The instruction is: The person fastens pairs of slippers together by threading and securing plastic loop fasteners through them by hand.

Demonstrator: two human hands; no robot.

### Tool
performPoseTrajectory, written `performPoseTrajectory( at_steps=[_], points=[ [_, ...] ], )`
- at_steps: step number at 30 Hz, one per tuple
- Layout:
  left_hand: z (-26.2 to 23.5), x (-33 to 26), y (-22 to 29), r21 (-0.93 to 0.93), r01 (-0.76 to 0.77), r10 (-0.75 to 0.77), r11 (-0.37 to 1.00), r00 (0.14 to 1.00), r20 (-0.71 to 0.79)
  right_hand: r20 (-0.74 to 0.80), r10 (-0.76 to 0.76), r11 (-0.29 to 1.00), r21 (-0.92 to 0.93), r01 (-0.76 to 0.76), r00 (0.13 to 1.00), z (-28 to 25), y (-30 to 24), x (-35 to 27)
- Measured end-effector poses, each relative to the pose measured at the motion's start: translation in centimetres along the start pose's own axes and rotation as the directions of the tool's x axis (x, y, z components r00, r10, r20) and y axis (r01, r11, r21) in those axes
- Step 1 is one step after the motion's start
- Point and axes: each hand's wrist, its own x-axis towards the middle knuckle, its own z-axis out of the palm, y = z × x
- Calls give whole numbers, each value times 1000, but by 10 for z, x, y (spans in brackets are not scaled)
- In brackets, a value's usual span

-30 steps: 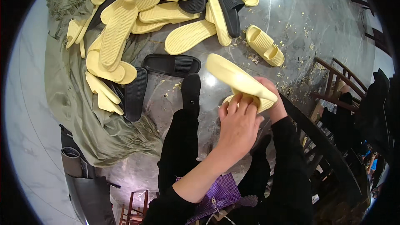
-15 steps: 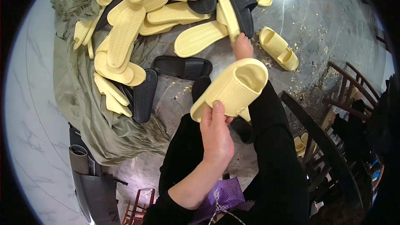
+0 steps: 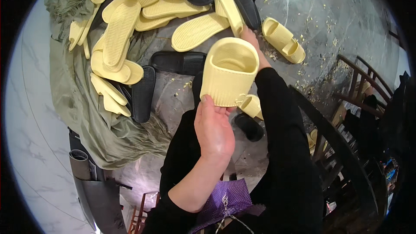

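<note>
My left hand holds up a yellow slide slipper, thumb along its lower edge and fingertips behind it. The slipper's wide strap opening faces up, and a bit of ragged trim hangs at its lower right edge. Beyond it, my right hand reaches to the end of another yellow slide slipper standing on its side and appears closed on it; most fingers are hidden. A black slipper lies right against that one. Behind the held slipper, part of a yellow slipper shows low down.
A heap of yellow slippers with some black slippers lies on a green-grey cloth and the grey floor. One yellow slipper sits apart at right, near scattered yellow scraps. Dark wooden chairs stand at right.
My left hand has raised the yellow slipper and turned it more upright, its opening now toward me. My right hand stays at the side-standing slipper. The whole view has shifted slightly.
</note>
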Motion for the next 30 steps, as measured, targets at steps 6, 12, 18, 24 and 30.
performPoseTrajectory(
  at_steps=[6, 12, 18, 24, 30],
  points=[
    [-5, 11, 0, -34, 58, -60, 998, 997, -53, -74, 149, 966, -201, -162, 986, 17, -9, 27],
    [-16, 17, 5, 16, 67, -66, 998, 997, -38, 28, 167, 985, -40, -166, 986, -3, 10, 22],
    [-17, 15, 0, 17, 86, -85, 996, 996, -30, 454, 98, 294, 837, -461, 886, -75, 32, -96],
    [-7, 7, -13, 11, 87, -86, 996, 996, -15, 493, 193, -40, 868, -496, 848, -145, 23, -214],
    [2, 0, -43, 41, 179, -181, 983, 983, 35, 389, 341, -235, 917, -323, 855, -188, -23, -308]
  ],
)
